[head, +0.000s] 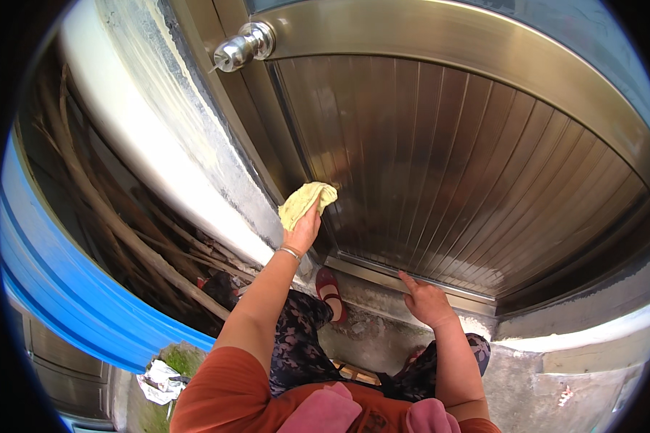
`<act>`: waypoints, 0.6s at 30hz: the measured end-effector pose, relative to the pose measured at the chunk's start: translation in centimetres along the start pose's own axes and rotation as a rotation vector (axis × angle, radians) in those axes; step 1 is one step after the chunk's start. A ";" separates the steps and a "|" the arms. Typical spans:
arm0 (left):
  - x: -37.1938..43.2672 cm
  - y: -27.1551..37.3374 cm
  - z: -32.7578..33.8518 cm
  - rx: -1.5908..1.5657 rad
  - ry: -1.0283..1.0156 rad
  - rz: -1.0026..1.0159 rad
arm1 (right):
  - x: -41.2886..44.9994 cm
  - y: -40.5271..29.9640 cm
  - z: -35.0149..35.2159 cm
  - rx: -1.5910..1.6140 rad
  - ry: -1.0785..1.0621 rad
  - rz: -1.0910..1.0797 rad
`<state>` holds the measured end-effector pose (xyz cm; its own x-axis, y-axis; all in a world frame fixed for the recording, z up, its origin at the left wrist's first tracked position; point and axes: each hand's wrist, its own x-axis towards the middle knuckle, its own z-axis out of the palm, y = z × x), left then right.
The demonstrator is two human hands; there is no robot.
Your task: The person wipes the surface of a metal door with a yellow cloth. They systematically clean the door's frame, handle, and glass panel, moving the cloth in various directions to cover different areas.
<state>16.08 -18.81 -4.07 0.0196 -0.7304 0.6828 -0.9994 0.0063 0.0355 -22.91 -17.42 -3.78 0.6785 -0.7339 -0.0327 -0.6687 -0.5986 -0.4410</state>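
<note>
My left hand [304,229] grips a pale yellow cloth [306,202] at the left edge of a bronze-coloured metal door [411,162]. The cloth is bunched over my fingers, beside the door frame [281,173]; whether it presses on the metal I cannot tell. My right hand [429,304] holds nothing. Its index finger is stretched out near the bottom sill [374,273] of the door, the thumb apart and the other fingers curled. Vertical grooves run down the door panel, and a shiny round doorknob [244,47] sits at the upper left.
Left of the frame stands a white-faced wall edge [157,146]. Beyond it, long branches [124,227] lie behind a blue corrugated sheet [86,292]. Crumpled white plastic [160,381] lies at lower left. Part of a wooden seat [357,373] shows beneath me, on the concrete ground [357,343].
</note>
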 end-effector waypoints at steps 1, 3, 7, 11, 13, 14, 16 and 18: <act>-0.9 -0.3 0.6 -0.021 -0.030 -0.002 | 0.0 0.1 0.2 -0.001 0.003 -0.008; -2.4 -0.7 1.6 -0.073 -0.078 0.004 | 0.1 0.4 0.5 -0.003 0.011 -0.022; -3.9 -0.8 2.7 -0.184 -0.115 -0.043 | 0.3 0.0 0.2 0.009 -0.025 -0.007; -3.9 -0.7 2.8 -0.331 -0.099 -0.219 | 0.6 0.0 0.4 0.007 -0.015 -0.022; -1.8 0.6 0.8 -0.412 -0.109 -0.408 | 0.6 0.2 0.4 0.003 -0.014 -0.020; -0.6 0.8 0.5 -0.386 -0.033 -0.353 | 0.6 0.1 0.3 0.002 -0.025 -0.006; 2.1 0.9 -1.5 -0.340 0.081 -0.279 | 0.7 -0.2 0.2 0.001 -0.042 -0.006; 5.4 1.5 -4.0 -0.384 0.141 -0.280 | 0.7 0.1 0.3 0.000 -0.042 -0.002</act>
<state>14.82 -20.00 2.60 0.3159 -0.6409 0.6996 -0.8726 0.0934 0.4795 -22.42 -17.85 -4.07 0.6922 -0.7184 -0.0691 -0.6669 -0.6002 -0.4415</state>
